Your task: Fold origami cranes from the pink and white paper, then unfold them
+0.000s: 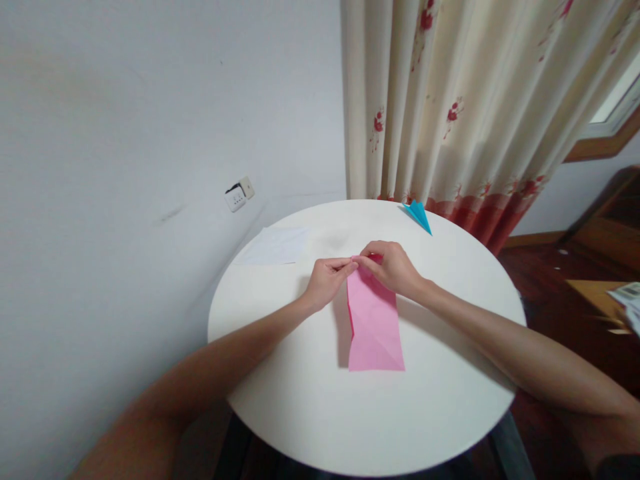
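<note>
pink paper (375,320) between both hands

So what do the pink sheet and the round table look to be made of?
Pink sheet: thin matte paper, going by its sharp creases and flat lie. Round table: smooth white top with a soft sheen, perhaps laminate or painted wood; I cannot tell which.

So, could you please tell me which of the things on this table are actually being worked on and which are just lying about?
In use:
- pink paper, folded lengthwise, its far end pinched by the left hand and right hand

Lying about:
- blue folded paper at the far edge of the round table
- white sheet at the left
</note>
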`<state>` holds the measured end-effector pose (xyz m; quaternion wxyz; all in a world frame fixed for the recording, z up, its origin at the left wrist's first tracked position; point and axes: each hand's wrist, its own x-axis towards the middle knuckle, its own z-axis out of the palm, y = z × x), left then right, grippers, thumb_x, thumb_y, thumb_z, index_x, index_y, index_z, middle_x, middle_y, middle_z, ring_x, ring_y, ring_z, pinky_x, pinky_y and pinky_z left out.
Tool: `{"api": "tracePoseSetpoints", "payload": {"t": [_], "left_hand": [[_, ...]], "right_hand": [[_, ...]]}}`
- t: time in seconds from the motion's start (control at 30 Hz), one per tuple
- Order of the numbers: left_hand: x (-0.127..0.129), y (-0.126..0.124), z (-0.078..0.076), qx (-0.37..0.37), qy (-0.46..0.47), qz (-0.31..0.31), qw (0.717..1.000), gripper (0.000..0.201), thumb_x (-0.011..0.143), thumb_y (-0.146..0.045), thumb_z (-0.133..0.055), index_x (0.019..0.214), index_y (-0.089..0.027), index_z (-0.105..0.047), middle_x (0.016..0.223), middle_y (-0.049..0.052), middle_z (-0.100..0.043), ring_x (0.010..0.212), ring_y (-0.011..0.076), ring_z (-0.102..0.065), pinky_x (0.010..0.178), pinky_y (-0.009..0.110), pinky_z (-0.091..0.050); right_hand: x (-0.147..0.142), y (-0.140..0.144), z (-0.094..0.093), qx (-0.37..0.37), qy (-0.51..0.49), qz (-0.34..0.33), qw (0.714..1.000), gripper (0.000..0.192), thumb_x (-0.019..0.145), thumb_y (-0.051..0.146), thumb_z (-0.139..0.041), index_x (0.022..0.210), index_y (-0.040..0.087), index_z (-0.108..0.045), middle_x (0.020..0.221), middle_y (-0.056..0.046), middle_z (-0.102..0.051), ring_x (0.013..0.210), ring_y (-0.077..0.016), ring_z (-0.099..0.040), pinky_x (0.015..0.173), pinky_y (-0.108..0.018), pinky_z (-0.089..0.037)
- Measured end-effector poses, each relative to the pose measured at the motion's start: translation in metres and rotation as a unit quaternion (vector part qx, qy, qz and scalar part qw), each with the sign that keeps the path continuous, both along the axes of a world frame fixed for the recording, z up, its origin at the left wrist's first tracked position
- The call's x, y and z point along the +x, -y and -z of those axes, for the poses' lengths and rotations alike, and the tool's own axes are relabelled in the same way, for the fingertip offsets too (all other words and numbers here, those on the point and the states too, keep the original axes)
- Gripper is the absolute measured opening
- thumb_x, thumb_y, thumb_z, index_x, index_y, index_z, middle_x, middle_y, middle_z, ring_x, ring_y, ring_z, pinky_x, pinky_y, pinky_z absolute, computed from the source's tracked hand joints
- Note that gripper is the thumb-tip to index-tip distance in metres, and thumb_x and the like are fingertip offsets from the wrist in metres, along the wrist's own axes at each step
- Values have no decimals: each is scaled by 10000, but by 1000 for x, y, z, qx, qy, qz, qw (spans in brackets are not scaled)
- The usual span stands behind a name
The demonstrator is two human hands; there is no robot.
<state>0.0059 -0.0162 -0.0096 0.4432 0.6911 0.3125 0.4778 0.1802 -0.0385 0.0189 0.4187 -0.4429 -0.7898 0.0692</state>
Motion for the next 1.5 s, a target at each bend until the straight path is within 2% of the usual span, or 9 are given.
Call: {"api": "tracePoseSetpoints", "payload": {"t": [0.07, 0.17, 0.3, 0.43, 0.53, 0.67, 0.9, 1.13, 1.5], "left_hand": [[0, -1, 1, -1, 11, -16, 1000, 276, 808, -388, -647, 842, -140, -761, 753, 32, -708, 724, 161, -600, 691, 265, -449], [0, -3, 2, -22, 61, -38, 997, 286, 809, -398, -646, 856, -137, -752, 779, 39, -708, 724, 158, -600, 680, 262, -454], [0, -2, 1, -41, 105, -77, 991, 286, 772, -404, -684, 852, -137, -746, 833, 55, -718, 722, 163, -611, 668, 265, -471], [0, 0, -1, -48, 114, -81, 989, 275, 765, -402, -691, 843, -144, -746, 826, 50, -718, 708, 157, -610, 653, 259, -472], [0, 1, -2, -55, 111, -74, 990, 281, 757, -406, -698, 827, -138, -745, 788, 47, -712, 687, 154, -603, 638, 256, -466], [1, 1, -1, -58, 123, -66, 989, 296, 749, -412, -704, 837, -133, -749, 797, 55, -714, 706, 158, -609, 658, 263, -471], [2, -4, 1, -62, 148, -81, 984, 320, 748, -435, -700, 835, -130, -745, 782, 51, -705, 704, 154, -605, 674, 269, -470], [3, -6, 2, -59, 166, -82, 981, 332, 750, -440, -699, 869, -133, -741, 810, 51, -707, 713, 148, -601, 686, 267, -471], [5, -5, 1, -63, 171, -83, 980, 310, 755, -425, -695, 848, -132, -737, 779, 40, -693, 699, 141, -594, 677, 258, -468]], "right_hand": [[0, 0, 0, -2, -17, 4, 1000, 256, 893, 350, -536, 745, 188, -669, 733, -47, -682, 689, -170, -594, 684, -285, -408], [3, 0, -1, -15, -105, 17, 994, 199, 852, 351, -586, 974, 209, -651, 851, -48, -697, 775, -180, -624, 745, -306, -450], [4, 1, 1, -148, -282, -17, 948, 620, 665, 389, -772, 1209, 194, -548, 908, -67, -702, 764, -185, -643, 676, -298, -502], [-3, 5, 6, -294, -387, -90, 869, 448, 610, 369, -810, 965, 132, -674, 893, -94, -717, 733, -189, -651, 644, -285, -515], [-10, 8, 11, -316, -439, -85, 837, 319, 600, 333, -811, 799, 116, -688, 808, -96, -719, 667, -185, -640, 588, -279, -501], [-15, 7, 15, -308, -493, -61, 811, 282, 599, 320, -797, 766, 117, -697, 801, -100, -724, 646, -184, -637, 581, -289, -499], [-11, 2, 19, -245, -510, -23, 824, 284, 620, 372, -778, 722, 117, -705, 729, -61, -698, 589, -140, -567, 554, -266, -437], [-6, -4, 26, -189, -478, 3, 858, 350, 708, 458, -706, 593, 140, -616, 564, 10, -536, 517, -95, -409, 486, -234, -302], [-4, -8, 27, -132, -452, 23, 882, 414, 785, 493, -607, 537, 174, -517, 521, 41, -447, 508, -93, -356, 497, -242, -281]]}}
